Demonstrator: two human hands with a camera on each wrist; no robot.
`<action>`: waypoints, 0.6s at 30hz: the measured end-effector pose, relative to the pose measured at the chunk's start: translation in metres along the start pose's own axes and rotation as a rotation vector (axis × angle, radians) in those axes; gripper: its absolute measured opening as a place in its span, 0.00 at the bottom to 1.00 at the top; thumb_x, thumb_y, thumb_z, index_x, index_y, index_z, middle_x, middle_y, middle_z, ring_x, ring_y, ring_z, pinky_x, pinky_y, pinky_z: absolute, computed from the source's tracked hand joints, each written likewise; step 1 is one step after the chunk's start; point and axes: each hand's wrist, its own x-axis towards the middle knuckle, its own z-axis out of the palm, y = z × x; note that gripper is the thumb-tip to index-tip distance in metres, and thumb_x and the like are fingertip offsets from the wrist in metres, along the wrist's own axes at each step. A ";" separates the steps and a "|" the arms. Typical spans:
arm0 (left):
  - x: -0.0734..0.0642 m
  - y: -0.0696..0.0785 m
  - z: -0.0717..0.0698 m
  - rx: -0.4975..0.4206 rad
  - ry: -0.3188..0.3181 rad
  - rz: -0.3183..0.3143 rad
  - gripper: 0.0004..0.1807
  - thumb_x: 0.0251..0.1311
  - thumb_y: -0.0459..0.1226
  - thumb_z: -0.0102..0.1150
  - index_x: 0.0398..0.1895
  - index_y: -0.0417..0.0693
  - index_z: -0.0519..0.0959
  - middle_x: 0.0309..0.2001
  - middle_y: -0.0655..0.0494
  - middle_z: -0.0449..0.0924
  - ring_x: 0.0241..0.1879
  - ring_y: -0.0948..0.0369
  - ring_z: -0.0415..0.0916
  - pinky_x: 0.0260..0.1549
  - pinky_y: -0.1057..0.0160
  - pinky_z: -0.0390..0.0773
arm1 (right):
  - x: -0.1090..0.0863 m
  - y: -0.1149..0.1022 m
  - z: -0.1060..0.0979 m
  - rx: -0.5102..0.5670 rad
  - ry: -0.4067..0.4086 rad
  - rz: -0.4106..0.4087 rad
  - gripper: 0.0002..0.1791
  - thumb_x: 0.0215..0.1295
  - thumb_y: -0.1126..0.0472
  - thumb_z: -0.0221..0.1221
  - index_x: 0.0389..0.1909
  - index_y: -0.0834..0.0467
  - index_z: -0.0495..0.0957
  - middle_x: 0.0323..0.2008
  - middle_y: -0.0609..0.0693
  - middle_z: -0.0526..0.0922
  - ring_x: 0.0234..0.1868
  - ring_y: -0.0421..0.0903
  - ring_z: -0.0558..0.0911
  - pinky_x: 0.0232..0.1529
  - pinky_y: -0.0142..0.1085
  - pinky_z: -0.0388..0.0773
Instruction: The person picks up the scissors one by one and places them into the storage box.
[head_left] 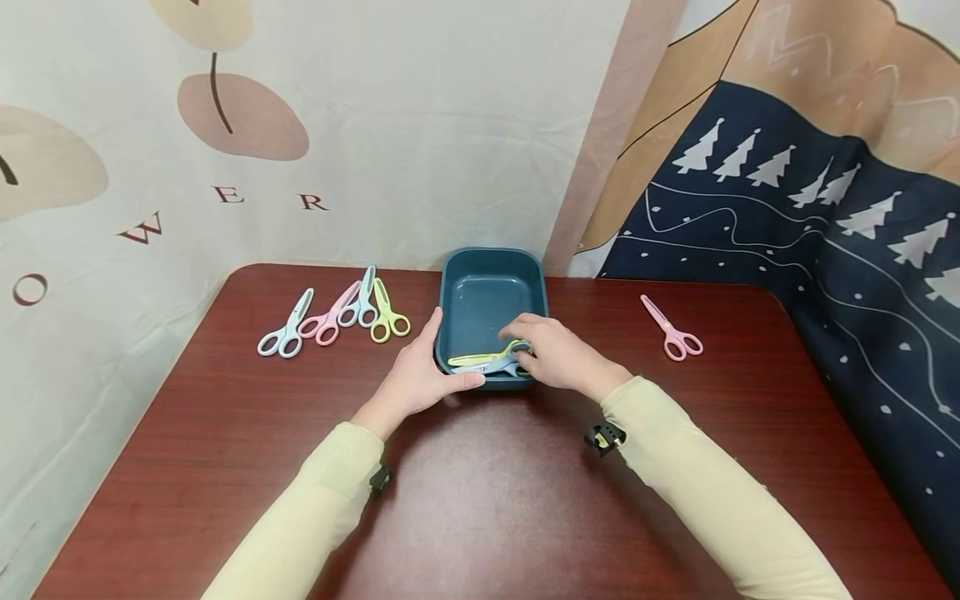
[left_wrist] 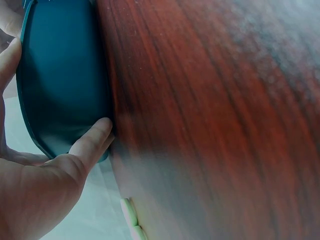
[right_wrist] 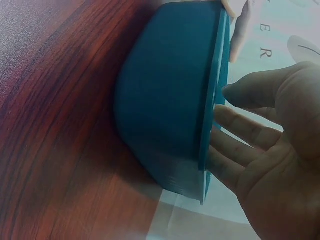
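A dark teal rectangular container stands on the table in the head view. My left hand grips its near left corner, thumb along the near rim and fingers against the left wall. Blue scissors lie low at the container's near end, with yellow-green scissors right beside them. Reaching over the rim from the right, my right hand has its thumb and fingers around the handles of the blue scissors. The right wrist view shows those fingertips dipping behind the rim, where the scissors are hidden.
Left of the container lie blue scissors, pink scissors, light blue scissors and yellow-green scissors. Pink scissors lie alone on the right. A curtain hangs behind the table's back edge.
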 end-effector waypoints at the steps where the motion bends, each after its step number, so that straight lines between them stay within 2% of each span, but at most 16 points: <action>1: 0.000 0.000 0.000 0.000 0.001 0.001 0.70 0.50 0.59 0.78 0.86 0.54 0.38 0.80 0.42 0.55 0.76 0.45 0.61 0.69 0.42 0.67 | -0.001 0.000 -0.001 0.003 0.008 -0.006 0.19 0.69 0.71 0.60 0.60 0.64 0.81 0.58 0.58 0.82 0.59 0.53 0.81 0.61 0.47 0.79; 12: 0.002 0.000 0.000 -0.013 0.005 0.007 0.70 0.50 0.58 0.78 0.86 0.54 0.38 0.80 0.41 0.56 0.75 0.45 0.62 0.69 0.42 0.67 | -0.007 0.004 -0.008 0.040 0.046 -0.007 0.18 0.69 0.71 0.60 0.58 0.65 0.82 0.56 0.58 0.83 0.59 0.53 0.81 0.62 0.48 0.79; 18: 0.000 -0.001 0.000 -0.017 0.000 0.000 0.69 0.51 0.57 0.78 0.86 0.55 0.38 0.80 0.42 0.55 0.76 0.45 0.61 0.69 0.41 0.67 | -0.012 0.008 -0.009 0.050 0.093 -0.005 0.17 0.68 0.72 0.60 0.56 0.63 0.83 0.55 0.57 0.83 0.59 0.54 0.81 0.61 0.48 0.79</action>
